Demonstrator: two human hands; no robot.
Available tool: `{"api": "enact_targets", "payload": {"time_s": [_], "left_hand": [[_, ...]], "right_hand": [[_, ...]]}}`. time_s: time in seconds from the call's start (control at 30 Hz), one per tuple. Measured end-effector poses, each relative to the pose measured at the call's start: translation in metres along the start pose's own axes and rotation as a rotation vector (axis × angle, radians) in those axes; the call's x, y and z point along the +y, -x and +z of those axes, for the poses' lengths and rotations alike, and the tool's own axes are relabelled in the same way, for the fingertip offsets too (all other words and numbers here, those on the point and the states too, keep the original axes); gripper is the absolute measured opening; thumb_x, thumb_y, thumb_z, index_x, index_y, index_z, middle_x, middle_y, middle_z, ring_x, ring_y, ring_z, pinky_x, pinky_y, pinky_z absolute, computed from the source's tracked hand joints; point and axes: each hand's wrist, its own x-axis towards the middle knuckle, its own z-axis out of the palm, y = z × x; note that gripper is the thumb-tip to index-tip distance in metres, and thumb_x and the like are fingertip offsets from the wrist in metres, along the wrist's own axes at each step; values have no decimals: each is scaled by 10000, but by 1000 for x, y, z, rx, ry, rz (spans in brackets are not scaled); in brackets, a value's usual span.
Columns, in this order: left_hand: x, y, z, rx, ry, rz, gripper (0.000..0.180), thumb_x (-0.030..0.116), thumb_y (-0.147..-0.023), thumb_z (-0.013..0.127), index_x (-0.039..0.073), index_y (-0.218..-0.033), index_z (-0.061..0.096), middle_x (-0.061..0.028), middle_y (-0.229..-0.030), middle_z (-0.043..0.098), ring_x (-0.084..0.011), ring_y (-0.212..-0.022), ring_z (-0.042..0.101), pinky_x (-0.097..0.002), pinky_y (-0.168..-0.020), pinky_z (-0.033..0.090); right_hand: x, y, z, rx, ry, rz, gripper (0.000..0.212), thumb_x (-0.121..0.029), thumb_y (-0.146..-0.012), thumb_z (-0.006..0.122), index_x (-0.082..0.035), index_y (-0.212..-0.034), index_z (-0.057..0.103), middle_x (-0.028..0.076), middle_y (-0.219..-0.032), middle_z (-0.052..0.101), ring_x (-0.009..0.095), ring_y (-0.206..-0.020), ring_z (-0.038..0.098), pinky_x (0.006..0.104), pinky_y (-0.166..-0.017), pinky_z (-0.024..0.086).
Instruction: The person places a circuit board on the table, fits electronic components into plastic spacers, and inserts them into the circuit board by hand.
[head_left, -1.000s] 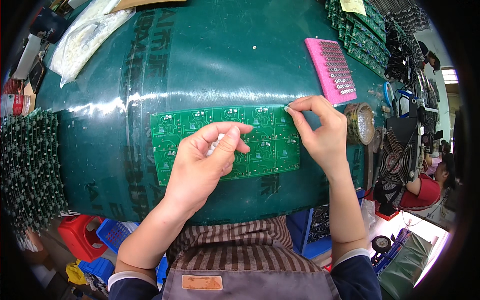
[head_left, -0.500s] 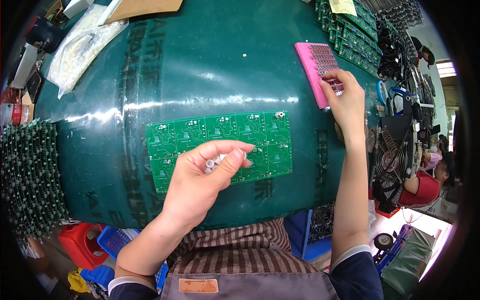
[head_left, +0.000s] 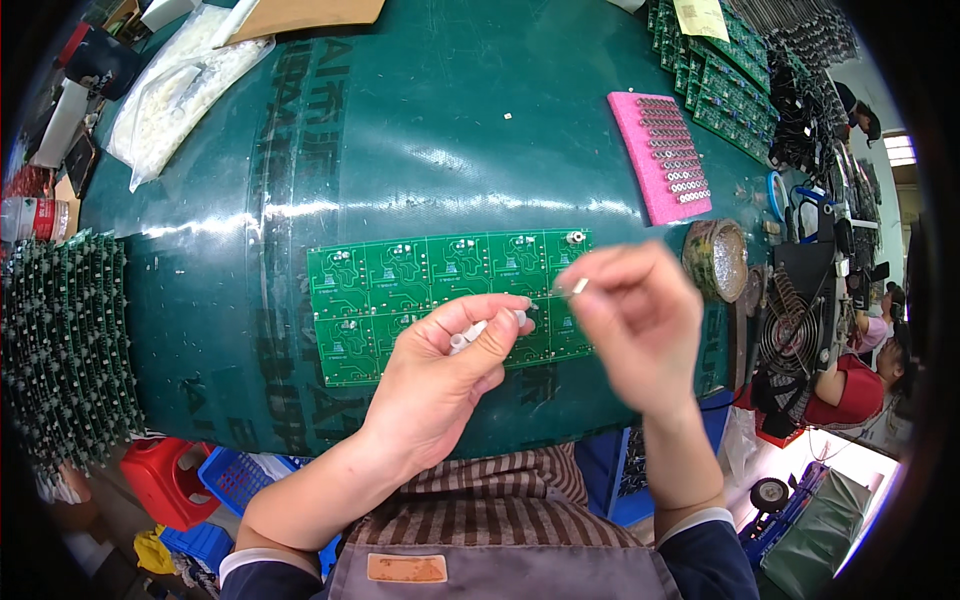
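Observation:
A green panel of printed circuit boards (head_left: 398, 292) lies flat on the green table in front of me. Over its lower middle, my left hand (head_left: 425, 380) is closed around several small white plastic sleeves (head_left: 475, 332), with one at the fingertips. My right hand (head_left: 645, 335), smeared by motion, hovers above the panel's right end and pinches a small pale component (head_left: 579, 286), too blurred to name. A white sleeve-like part (head_left: 575, 237) stands at the panel's far right corner. Beyond it, pink foam (head_left: 632, 150) carries rows of small metallic parts.
A tape roll (head_left: 716, 260) stands at the right, near a black fan (head_left: 790, 330). Stacked circuit boards line the left edge (head_left: 65, 350) and the far right (head_left: 725, 95). A clear bag of white parts (head_left: 180, 105) lies far left. Other people are at the right.
My right hand has left the pink foam and come back toward the panel with a small component in its fingertips. The left hand still holds the sleeves, one shifted toward its fingertips.

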Motion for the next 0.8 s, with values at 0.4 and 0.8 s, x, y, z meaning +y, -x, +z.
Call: {"api": "enact_targets", "payload": {"time_s": [0.4, 0.8], "left_hand": [[-1, 5, 0, -23, 98, -42, 232, 153, -879, 648, 27, -1072, 633, -20, -931, 631, -17, -654, 428, -180, -527, 315], [8, 9, 0, -23, -37, -71, 330, 135, -850, 682, -18, -1132, 605, -12, -885, 632, -15, -630, 420, -173, -516, 314]], "right_hand": [[4, 16, 8, -108, 35, -48, 117, 93, -793, 633, 33, -889, 603, 117, -904, 637, 182, -886, 631, 281, -781, 509], [5, 5, -1, -246, 128, -66, 122, 76, -715, 704, 7, -807, 663, 92, -846, 672, 178, -833, 640, 282, -739, 508]]}}
